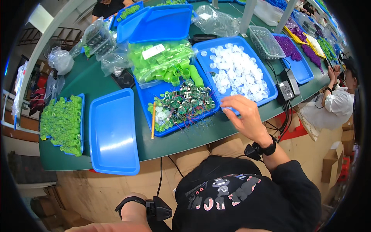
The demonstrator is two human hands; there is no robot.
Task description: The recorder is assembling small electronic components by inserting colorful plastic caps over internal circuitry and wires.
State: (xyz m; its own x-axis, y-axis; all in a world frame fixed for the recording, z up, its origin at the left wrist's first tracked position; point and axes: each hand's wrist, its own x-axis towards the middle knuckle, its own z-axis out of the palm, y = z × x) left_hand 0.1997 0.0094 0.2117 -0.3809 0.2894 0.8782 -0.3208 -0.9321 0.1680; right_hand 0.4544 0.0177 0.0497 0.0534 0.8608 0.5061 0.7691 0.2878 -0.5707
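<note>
My right hand point(244, 116) hovers at the near left corner of a blue tray point(273, 92) of clear plastic discs point(239, 73). Its fingers are stretched out, the thumb a little apart, and nothing shows between them. Just left of it, another blue tray point(154, 129) holds a heap of small green circuit boards with thin wires point(187, 102) and bright green plastic cups point(195, 75). A bag of green cups point(156, 58) lies at that tray's far end. My left hand point(104, 228) is low at the bottom edge, mostly cut off, its fingers hidden.
A bare blue tray point(114, 131) overhangs the table's near edge. Left of it, a tray holds wired green cups point(62, 123). A thin yellow-brown stick point(154, 120) leans on the middle tray. A black power adapter point(286, 91) and cables lie right. A co-worker point(332, 100) sits far right.
</note>
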